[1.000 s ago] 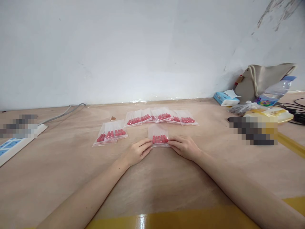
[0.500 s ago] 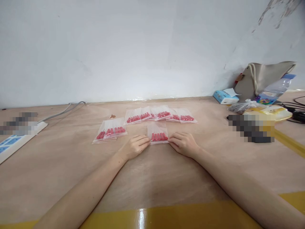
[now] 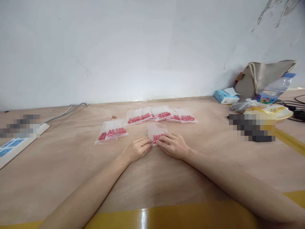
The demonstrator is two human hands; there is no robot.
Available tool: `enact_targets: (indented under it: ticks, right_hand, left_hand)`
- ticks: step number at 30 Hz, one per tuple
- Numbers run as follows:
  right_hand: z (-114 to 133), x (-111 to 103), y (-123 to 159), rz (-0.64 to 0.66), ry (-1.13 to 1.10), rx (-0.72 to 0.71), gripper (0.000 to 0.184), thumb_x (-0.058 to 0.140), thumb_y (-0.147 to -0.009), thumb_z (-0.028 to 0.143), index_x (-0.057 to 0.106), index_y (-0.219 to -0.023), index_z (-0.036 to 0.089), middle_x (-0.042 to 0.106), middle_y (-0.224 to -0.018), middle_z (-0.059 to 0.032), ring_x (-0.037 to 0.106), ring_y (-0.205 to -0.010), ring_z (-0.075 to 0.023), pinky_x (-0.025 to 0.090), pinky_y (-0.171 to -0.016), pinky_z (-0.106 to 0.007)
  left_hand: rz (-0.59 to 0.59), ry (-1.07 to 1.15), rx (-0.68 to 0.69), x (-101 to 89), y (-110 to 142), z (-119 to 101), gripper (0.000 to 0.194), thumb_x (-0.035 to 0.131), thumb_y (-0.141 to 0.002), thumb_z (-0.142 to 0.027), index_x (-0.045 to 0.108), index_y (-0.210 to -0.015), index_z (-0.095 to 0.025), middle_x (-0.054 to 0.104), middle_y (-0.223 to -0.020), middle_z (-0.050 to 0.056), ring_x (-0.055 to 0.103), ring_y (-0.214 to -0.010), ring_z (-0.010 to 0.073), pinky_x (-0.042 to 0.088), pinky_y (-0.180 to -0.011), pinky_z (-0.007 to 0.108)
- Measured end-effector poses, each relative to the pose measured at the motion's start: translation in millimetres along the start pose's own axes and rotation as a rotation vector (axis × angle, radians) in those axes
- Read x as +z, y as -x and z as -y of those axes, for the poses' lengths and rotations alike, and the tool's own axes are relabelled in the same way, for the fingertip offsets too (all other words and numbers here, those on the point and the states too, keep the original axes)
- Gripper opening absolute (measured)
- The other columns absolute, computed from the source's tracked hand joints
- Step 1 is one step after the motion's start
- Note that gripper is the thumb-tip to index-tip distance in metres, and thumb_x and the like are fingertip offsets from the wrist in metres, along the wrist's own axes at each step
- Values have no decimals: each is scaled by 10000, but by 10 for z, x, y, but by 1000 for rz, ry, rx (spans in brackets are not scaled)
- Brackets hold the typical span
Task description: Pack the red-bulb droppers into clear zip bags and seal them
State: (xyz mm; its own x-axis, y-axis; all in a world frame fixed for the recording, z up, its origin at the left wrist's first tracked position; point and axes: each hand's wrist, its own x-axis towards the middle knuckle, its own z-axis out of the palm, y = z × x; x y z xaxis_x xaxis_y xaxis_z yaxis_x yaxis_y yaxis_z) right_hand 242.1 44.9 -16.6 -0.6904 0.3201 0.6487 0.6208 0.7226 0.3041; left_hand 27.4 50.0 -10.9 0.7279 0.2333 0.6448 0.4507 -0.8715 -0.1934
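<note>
A small clear bag of red pieces (image 3: 156, 131) lies flat on the wooden table (image 3: 59, 171) in front of me. My left hand (image 3: 137, 148) pinches its lower left corner, fingers curled. My right hand (image 3: 172, 145) lies over the bag's lower edge, its fingers pressed together on the red pieces, covering most of them. Just behind it, a row of several like bags (image 3: 162, 115) lies side by side. Two more bags (image 3: 111, 132) overlap to the left.
A white power strip (image 3: 14, 144) with a grey cable lies at the far left. At the right stand a beige cloth bag (image 3: 264, 78), a blue tissue box (image 3: 225, 96), a plastic bottle (image 3: 274, 90) and black cables (image 3: 296, 109). Yellow tape (image 3: 166, 219) lines the near edge.
My right hand has slid left along the bag's lower edge, from its right corner to over the red pieces. My left hand stays at the left corner.
</note>
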Motion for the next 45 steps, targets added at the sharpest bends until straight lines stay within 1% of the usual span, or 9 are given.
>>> enact_targets:
  ticks: [7,11,23,27,30,35,38,41,45]
  right_hand:
    - [96,143,-180,-15,22,-113,227,452,-833,129,571,-646,180,596,-685,-20,477,-677,-127,273,-550,-282]
    - [39,88,-114,-30,44,-133,215,445,-843,132,578,-681,181,596,-691,-12,478,-692,-125,277,-562,-280]
    - [-214,-130,242,-24,-2,76,203,444,-860,177,588,-717,194,604,-650,-6,508,-614,-95,263,-544,-282]
    - [-166,-99,232,-68,-27,205,177,469,-847,198,562,-697,193,638,-692,-4,545,-606,-100,303,-541,-262]
    - [-140,-65,231,-58,-188,298,153,424,-857,165,536,-756,192,659,-796,-30,609,-771,-136,396,-711,-277]
    - [-105,-72,205,23,-505,263,133,384,-868,140,490,-815,200,657,-771,-27,624,-887,-159,373,-920,-436]
    - [-73,-122,166,138,-586,207,77,445,-854,183,517,-873,205,654,-967,-60,607,-936,-157,419,-900,-390]
    - [-64,-147,158,209,-576,209,229,505,-826,231,512,-1054,214,605,-1112,-77,569,-1018,-179,441,-887,-380]
    - [-89,-118,200,204,-586,313,300,533,-803,264,521,-1099,214,594,-1129,-82,565,-1023,-188,480,-838,-354]
  left_hand:
    - [23,37,-6,-9,13,16,167,447,-866,-129,595,-795,-160,652,-817,52,611,-762,150,507,-695,275]
    - [35,78,-8,-18,14,10,160,453,-857,-116,594,-793,-158,649,-819,50,609,-781,150,503,-726,276]
    - [38,206,-159,-96,65,-24,175,468,-865,-162,622,-783,-169,660,-805,43,620,-760,143,507,-710,259]
    - [-27,259,-317,-99,77,-49,170,479,-870,-221,642,-837,-185,652,-876,39,626,-787,136,510,-719,246]
    - [-94,277,-520,-79,30,-75,235,438,-897,-278,614,-1017,-180,621,-933,67,630,-719,133,520,-653,253]
    - [43,756,-1001,20,-56,-101,444,206,-954,-388,371,-1301,-166,612,-659,27,609,-484,119,500,-451,219]
    - [106,854,-1016,10,-45,-88,369,382,-911,-375,465,-1212,-178,641,-756,54,633,-585,134,515,-508,229]
    - [171,915,-1003,-154,-22,5,389,600,-775,-274,518,-1146,-193,631,-758,30,614,-579,123,498,-506,215]
    - [217,878,-1045,-496,-45,328,462,547,-779,-232,446,-1230,-229,548,-646,-26,566,-517,106,456,-458,194]
